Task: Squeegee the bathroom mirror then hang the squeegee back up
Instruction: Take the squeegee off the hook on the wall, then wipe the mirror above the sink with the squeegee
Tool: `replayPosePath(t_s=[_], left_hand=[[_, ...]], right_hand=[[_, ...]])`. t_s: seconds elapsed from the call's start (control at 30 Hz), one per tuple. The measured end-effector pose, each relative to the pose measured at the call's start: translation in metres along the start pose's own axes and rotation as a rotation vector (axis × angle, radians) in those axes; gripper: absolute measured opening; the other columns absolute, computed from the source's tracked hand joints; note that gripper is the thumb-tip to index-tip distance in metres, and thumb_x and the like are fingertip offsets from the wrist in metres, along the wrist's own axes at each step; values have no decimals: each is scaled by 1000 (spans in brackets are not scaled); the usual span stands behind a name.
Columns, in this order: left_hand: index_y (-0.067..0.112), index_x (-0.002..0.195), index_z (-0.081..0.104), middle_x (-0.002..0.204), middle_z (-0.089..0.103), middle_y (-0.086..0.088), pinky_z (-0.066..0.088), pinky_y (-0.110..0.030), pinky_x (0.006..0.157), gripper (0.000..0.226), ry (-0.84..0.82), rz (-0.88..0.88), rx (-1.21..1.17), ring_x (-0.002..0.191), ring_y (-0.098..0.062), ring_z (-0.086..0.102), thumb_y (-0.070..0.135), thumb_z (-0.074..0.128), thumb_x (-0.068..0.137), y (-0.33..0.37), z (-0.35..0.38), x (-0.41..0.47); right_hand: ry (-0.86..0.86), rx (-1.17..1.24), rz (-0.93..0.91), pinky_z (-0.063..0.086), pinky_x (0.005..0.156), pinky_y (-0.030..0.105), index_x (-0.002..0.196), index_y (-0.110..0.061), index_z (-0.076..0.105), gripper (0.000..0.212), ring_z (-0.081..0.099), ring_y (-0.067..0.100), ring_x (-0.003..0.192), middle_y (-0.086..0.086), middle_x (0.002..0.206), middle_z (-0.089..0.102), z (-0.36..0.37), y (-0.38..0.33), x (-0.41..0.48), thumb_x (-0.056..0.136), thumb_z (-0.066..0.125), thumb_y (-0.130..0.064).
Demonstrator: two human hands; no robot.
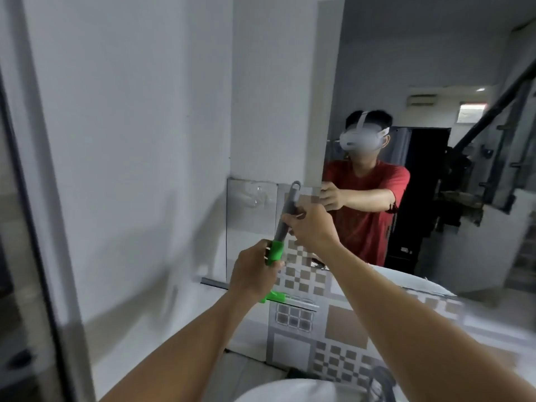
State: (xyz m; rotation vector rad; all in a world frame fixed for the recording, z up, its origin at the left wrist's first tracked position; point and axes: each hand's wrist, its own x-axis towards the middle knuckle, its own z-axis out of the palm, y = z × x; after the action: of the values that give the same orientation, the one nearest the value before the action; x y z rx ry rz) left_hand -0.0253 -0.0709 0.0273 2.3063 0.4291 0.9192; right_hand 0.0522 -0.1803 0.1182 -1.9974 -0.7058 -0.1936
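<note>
I see both hands raised in front of the mirror (429,117), and together they hold the squeegee (285,216). The left hand (255,274) is closed around the green lower part of the handle, just above the blade (278,295). The right hand (311,227) is closed around the grey shaft higher up, with the fingers wrapped from the right side. The handle stands nearly upright, tilted a little to the right, and its looped end is at the top, near the left edge of the mirror. The blade lies across at the bottom; the picture is blurred there, so I cannot tell if it touches the tiled wall (304,274). A clear hook (256,195) sits on the wall just left of the looped end, apart from it. Below, the white rim of a sink (290,390) shows.
</note>
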Motion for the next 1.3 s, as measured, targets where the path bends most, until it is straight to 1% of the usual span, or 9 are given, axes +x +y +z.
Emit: replayPosePath(t_s=[0.13, 0.27, 0.4, 0.5, 0.6, 0.77, 0.93, 1.17, 1.3], left_hand=[[19, 110, 68, 92, 75, 0, 55, -33, 72, 19, -67, 127, 195, 78, -20, 68, 28, 66, 93, 40, -15, -12], [25, 105, 66, 88, 72, 1, 57, -39, 75, 14, -125, 227, 333, 77, -22, 66, 26, 63, 92, 86, -28, -16], [24, 110, 68, 92, 71, 0, 57, -41, 79, 17, -105, 377, 483, 80, -23, 66, 23, 66, 93, 132, -36, -14], [19, 110, 68, 97, 72, -3, 56, -37, 77, 17, -91, 513, 528, 83, -22, 67, 19, 68, 93, 160, -42, -5], [18, 110, 70, 96, 71, -1, 54, -33, 74, 18, -74, 625, 535, 85, -20, 68, 11, 64, 94, 180, -48, 10], [20, 119, 71, 108, 73, 1, 54, -34, 80, 32, -7, 760, 473, 99, -20, 67, 4, 63, 93, 206, -55, 38], [9, 120, 69, 115, 71, -8, 54, -39, 94, 28, 392, 965, 339, 107, -25, 64, 15, 61, 94, 203, -34, 46], [14, 126, 62, 126, 63, -5, 60, -34, 87, 37, 177, 818, 297, 113, -22, 63, 21, 67, 90, 162, 35, 65], [17, 150, 41, 150, 43, -6, 42, -35, 114, 64, 152, 826, 445, 140, -25, 42, 32, 63, 92, 162, 54, 93]], right_hand=[[117, -277, -40, 58, 69, 45, 90, -15, 66, 35, 70, 26, 79, 2, 84, 72, -59, 2, -22, 79, 78, -46], [247, -462, -164, 50, 93, 52, 120, -15, 50, 63, 51, 34, 119, 12, 128, 52, -107, 4, -43, 76, 82, -46], [101, -819, -278, 24, 112, 66, 130, -20, 56, 43, 34, 37, 135, 7, 136, 46, -147, 8, -55, 92, 59, -40], [15, -881, -393, 31, 107, 63, 112, -25, 63, 26, 58, 28, 116, 0, 116, 61, -167, 9, -64, 95, 45, -17], [43, -857, -502, 52, 86, 48, 123, -25, 60, 27, 66, 27, 96, 2, 112, 65, -187, 8, -68, 103, 42, -28], [115, -758, -601, 56, 76, 47, 129, -24, 55, 31, 62, 25, 96, 3, 114, 64, -208, 11, -57, 99, 58, -33], [253, -758, -596, 56, 74, 51, 128, -22, 53, 28, 63, 29, 94, 6, 113, 63, -233, 7, -24, 101, 51, -28], [288, -834, -555, 59, 65, 43, 140, -35, 44, 38, 62, 21, 73, 6, 104, 60, -268, -19, 20, 103, 48, -23], [278, -913, -528, 59, 72, 41, 146, -46, 35, 48, 61, 23, 79, 7, 102, 57, -284, -34, 49, 106, 44, -24]])
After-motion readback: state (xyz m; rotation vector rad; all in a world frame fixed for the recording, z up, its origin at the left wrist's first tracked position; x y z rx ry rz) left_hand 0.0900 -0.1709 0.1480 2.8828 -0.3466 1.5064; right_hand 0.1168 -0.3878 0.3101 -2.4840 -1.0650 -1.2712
